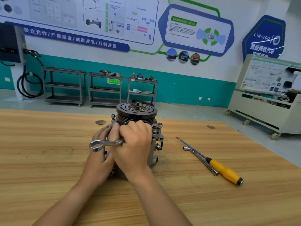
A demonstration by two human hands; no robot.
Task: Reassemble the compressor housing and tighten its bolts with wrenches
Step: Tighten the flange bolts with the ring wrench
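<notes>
The compressor (155, 144) stands upright on the wooden table (48, 160), its dark grooved pulley (136, 111) on top with a threaded shaft in the middle. My right hand (133, 144) covers the front of the housing and grips a silver wrench (104, 143); its ring end sticks out to the left. My left hand (100, 157) holds the housing's left side, fingers curled around it behind the wrench. One bolt head (113, 116) stands up at the upper left flange, another (159, 124) at the upper right. The wrench's far end is hidden under my right hand.
A yellow-handled screwdriver (223, 171) and a bent silver socket wrench (199, 158) lie on the table right of the compressor. Grey shelf carts (104, 88) line the teal wall behind. A cream wheeled training bench (263, 110) stands at the right.
</notes>
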